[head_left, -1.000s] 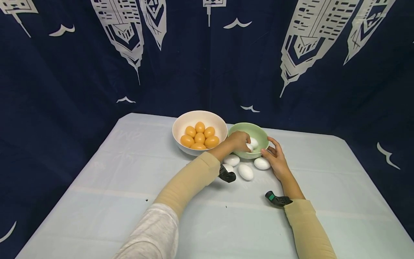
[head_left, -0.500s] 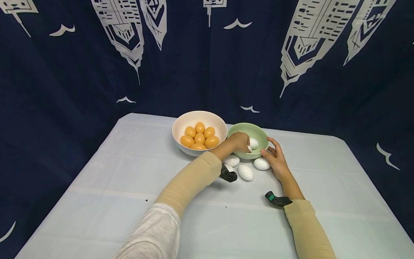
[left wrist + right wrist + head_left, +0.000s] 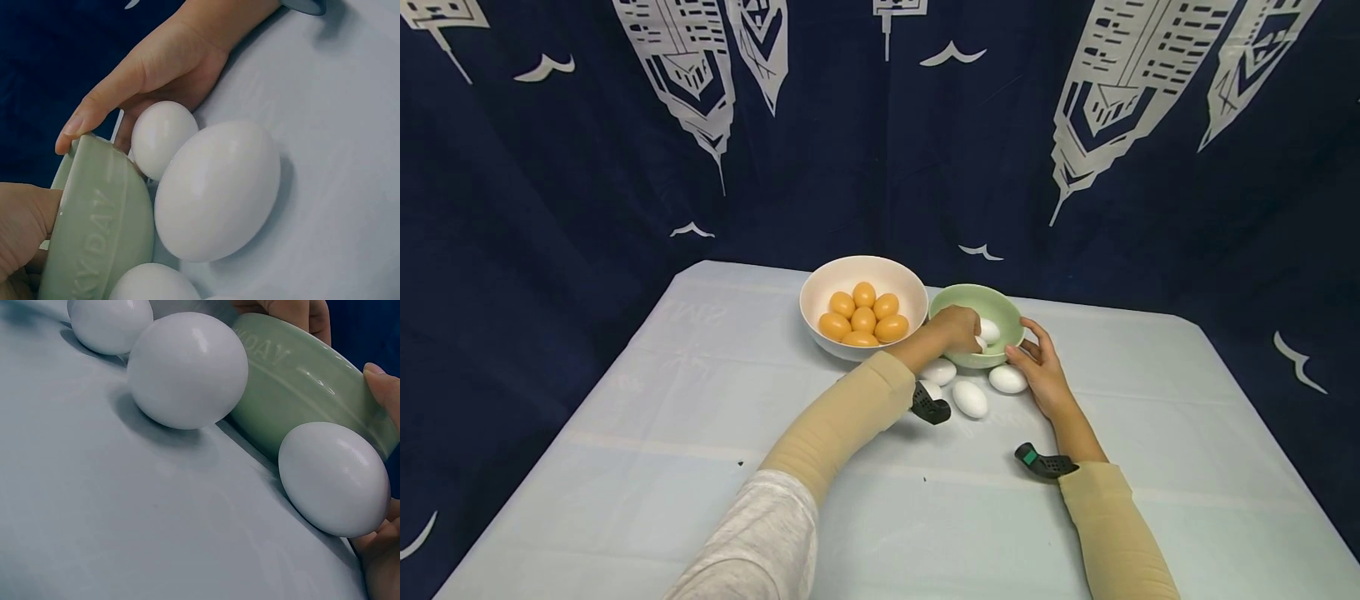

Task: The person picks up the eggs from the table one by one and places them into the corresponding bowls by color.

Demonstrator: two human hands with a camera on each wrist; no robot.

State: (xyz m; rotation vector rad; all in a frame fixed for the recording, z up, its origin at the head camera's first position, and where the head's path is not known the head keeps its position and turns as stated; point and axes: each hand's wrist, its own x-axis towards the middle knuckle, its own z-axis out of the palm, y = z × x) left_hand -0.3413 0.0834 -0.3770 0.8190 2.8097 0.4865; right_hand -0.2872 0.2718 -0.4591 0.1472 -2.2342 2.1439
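Observation:
My left hand [image 3: 957, 330] reaches over the near left rim of a light green bowl [image 3: 1006, 321], its curled fingers down inside on a white egg [image 3: 981, 343] that is mostly hidden. Beside that one in the bowl lies another white egg [image 3: 989, 332]. My right hand [image 3: 1039, 372] grips the bowl's right side, thumb and fingers at the rim; the left wrist view shows this hand [image 3: 172, 59] too. Several white eggs lie on the table just outside the bowl, among them a near egg [image 3: 971, 399] and a right-hand egg [image 3: 1007, 379] next to my right thumb.
Left of the green bowl stands a larger cream bowl [image 3: 910, 292] with several orange-yellow eggs [image 3: 862, 320] in it. Both bowls are near the back edge of the pale-covered table [image 3: 715, 367]. A dark blue curtain [image 3: 865, 167] with white building prints hangs behind.
Almost nothing differs. My left hand shifts only slightly over the egg inside the green bowl; my right hand and both bowls stay in place.

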